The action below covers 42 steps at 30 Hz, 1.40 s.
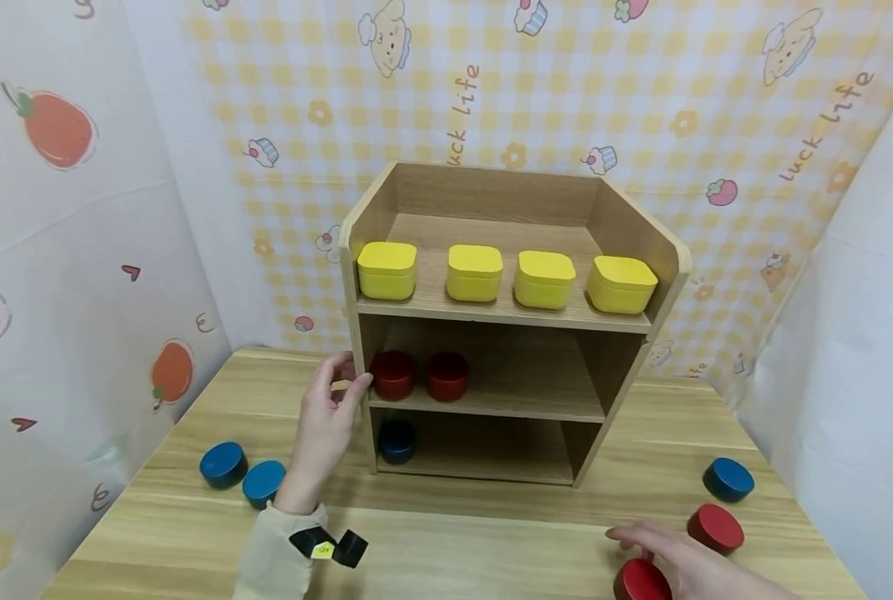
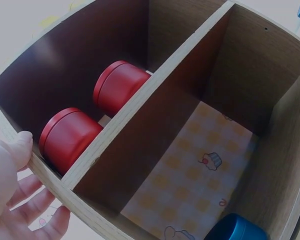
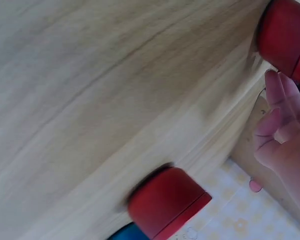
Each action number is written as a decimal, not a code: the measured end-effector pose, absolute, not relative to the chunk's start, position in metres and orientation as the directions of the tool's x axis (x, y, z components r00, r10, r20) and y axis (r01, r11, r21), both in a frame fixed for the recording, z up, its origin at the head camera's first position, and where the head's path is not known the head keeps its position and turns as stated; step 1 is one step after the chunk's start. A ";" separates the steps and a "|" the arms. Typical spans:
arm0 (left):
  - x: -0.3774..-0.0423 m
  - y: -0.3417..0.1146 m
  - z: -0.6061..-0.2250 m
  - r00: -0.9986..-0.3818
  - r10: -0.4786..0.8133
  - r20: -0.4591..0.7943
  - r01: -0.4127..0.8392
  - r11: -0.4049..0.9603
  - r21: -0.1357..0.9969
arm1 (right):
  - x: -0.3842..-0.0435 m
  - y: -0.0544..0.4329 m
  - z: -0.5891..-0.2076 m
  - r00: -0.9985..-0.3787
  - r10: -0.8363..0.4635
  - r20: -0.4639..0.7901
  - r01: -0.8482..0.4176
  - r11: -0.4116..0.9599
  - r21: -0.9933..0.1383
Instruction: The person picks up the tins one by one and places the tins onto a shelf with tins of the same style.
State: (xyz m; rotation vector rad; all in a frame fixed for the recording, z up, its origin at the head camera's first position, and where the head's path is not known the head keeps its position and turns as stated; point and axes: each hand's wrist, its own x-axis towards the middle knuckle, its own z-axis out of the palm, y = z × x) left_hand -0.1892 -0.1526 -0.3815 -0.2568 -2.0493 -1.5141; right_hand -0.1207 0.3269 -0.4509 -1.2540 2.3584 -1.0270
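My left hand (image 1: 331,425) grips the left side panel of a small wooden shelf (image 1: 484,315), its thumb on the front edge. In the left wrist view, the fingers (image 2: 37,205) lie outside that panel. Two red round tins (image 2: 72,140) stand just inside, on the middle level. A blue round tin (image 1: 396,442) sits below them at the left of the bottom level. My right hand (image 1: 679,557) is low on the right, fingers loosely bent, right beside a red tin (image 1: 643,581) on the table. Another red tin (image 1: 716,528) stands just beyond this hand.
Several yellow square boxes (image 1: 475,273) line the shelf's top level. Two blue tins (image 1: 224,465) stand on the table (image 1: 461,550) at the left, partly beside my forearm. One more blue tin (image 1: 728,479) is at the right. Patterned cloth (image 1: 281,275) hangs behind the shelf.
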 end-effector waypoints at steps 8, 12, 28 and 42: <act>-0.178 -0.148 -0.367 -0.827 -0.168 0.537 0.467 0.328 0.821 | -0.126 0.336 -0.463 -0.564 -0.825 0.024 -0.526 0.337 -0.781; -0.167 -0.144 -0.353 -0.828 -0.163 0.536 0.468 0.326 0.821 | -0.126 0.334 -0.465 -0.567 -0.823 -0.047 -0.456 0.361 -0.813; -0.166 -0.142 -0.351 -0.833 -0.175 0.525 0.456 0.319 0.831 | -0.132 0.343 -0.477 -0.567 -0.815 -0.119 -0.256 0.312 -0.915; -0.166 -0.142 -0.351 -0.840 -0.172 0.514 0.447 0.318 0.836 | -0.121 0.326 -0.451 -0.730 -0.657 -0.188 -0.276 0.535 -0.799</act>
